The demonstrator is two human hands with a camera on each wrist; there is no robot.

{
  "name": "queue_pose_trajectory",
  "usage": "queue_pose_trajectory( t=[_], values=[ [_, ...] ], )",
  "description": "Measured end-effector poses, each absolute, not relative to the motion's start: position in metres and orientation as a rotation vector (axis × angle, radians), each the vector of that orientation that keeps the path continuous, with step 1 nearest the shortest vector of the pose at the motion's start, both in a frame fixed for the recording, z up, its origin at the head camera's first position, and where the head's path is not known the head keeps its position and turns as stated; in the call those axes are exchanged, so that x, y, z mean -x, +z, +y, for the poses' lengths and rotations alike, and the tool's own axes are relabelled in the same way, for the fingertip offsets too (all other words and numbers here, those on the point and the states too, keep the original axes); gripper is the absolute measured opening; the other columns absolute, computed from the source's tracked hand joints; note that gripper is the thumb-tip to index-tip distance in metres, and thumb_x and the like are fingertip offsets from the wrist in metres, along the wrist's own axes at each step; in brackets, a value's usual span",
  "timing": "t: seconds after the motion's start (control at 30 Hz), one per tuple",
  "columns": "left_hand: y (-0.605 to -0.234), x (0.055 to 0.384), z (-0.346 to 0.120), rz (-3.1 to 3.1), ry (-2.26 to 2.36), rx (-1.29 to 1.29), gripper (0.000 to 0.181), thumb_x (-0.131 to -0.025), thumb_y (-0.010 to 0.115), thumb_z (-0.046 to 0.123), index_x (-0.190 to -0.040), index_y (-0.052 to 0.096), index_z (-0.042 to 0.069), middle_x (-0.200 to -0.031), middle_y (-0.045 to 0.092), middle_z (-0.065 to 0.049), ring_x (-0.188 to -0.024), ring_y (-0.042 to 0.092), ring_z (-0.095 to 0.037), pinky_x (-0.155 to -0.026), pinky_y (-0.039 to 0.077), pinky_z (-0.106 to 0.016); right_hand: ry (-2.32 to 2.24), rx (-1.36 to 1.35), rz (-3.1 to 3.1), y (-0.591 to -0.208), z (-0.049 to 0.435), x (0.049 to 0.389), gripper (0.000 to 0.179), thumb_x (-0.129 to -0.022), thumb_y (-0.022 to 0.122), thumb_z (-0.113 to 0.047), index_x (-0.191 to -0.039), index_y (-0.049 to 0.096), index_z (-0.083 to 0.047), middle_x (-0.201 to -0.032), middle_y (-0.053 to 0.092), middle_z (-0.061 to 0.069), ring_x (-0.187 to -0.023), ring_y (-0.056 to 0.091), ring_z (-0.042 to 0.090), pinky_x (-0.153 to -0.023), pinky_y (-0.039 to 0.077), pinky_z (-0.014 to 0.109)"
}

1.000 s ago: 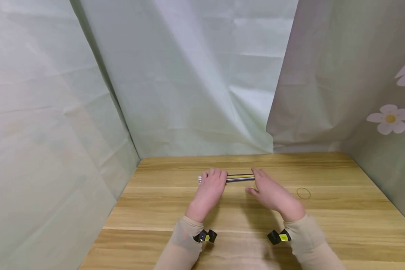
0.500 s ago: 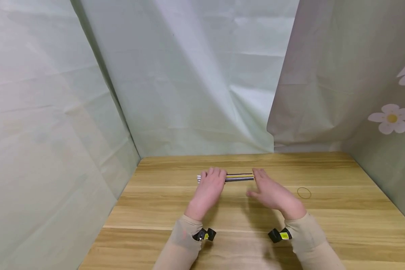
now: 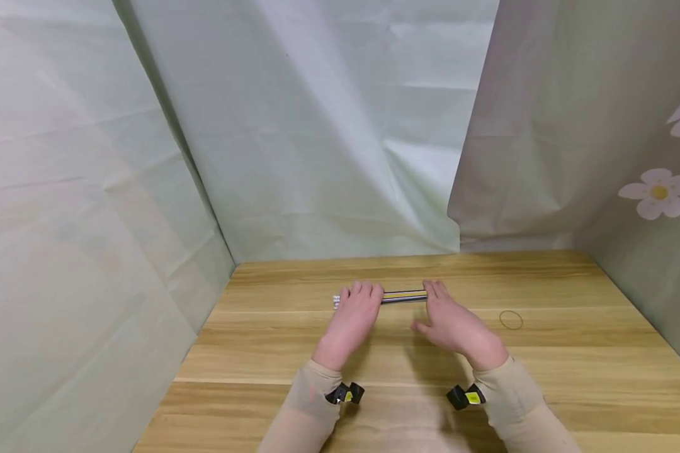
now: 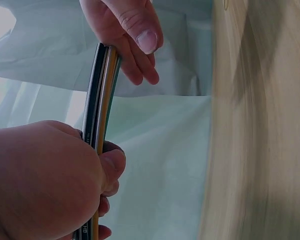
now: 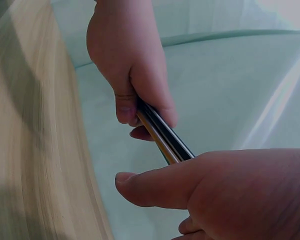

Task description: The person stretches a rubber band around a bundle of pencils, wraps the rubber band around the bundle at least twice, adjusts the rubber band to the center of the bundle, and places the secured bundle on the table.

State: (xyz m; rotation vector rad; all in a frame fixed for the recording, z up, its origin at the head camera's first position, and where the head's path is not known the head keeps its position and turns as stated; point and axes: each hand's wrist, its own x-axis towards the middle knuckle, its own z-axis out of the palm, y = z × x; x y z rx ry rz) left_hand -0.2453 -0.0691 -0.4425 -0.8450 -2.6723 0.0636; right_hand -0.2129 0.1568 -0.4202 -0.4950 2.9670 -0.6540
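My left grip (image 3: pixel 352 319) is clasping the pencils (image 3: pixel 405 296), whose long axis is running rightward to my uncurled right grip (image 3: pixel 454 323) at their end.

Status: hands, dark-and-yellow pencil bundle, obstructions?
Left hand grips dark-and-yellow pencil bundle above wood-grain table. Right hand, straight-fingered, at bundle's end. No obstruction seen; thin tan loop lies off right.

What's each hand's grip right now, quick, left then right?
Left hand: closed, holding a bundle of pencils.
Right hand: open, at one end of the bundle, not gripping it.
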Motion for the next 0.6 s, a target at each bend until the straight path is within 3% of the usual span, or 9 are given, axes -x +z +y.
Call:
queue_pose_trajectory(
  t=[0.23, 0.47, 0.6],
  values=[
    [-0.4422, 0.2459, -0.0721, -2.7, 0.025, 0.837, 0.042, -0.091, 0.057, -0.017, -0.123, 0.057, 0.01, -0.112, 0.063, -0.004, -0.097, 0.049, -0.021, -0.083, 0.038, -0.038, -0.703, 0.536, 2.932, -0.4167, 0.1622, 0.2129, 0.095, -0.102, 0.071, -0.038, -0.161, 0.02, 0.017, -0.168, 0.022, 0.037, -0.158, 0.018, 0.051, -0.124, 0.024, 0.061],
    [-0.4414, 0.2444, -0.0697, -2.709, 0.067, 0.853, 0.031, -0.097, 0.057, -0.011, -0.121, 0.058, 0.009, -0.104, 0.058, -0.005, -0.095, 0.046, -0.023, -0.082, 0.036, -0.039, -0.761, 0.519, 2.903, -0.416, 0.163, 0.211, 0.103, -0.097, 0.077, -0.041, -0.16, 0.021, 0.018, -0.167, 0.022, 0.038, -0.157, 0.019, 0.052, -0.124, 0.024, 0.061],
    [-0.4414, 0.2435, -0.068, -2.73, 0.052, 0.834, 0.032, -0.095, 0.06, -0.01, -0.122, 0.059, 0.009, -0.108, 0.061, -0.005, -0.098, 0.048, -0.022, -0.083, 0.038, -0.038, -0.774, 0.514, 2.911, -0.4184, 0.1603, 0.2112, 0.108, -0.093, 0.081, -0.041, -0.16, 0.019, 0.019, -0.166, 0.022, 0.04, -0.156, 0.02, 0.054, -0.123, 0.026, 0.061]
  ],
)
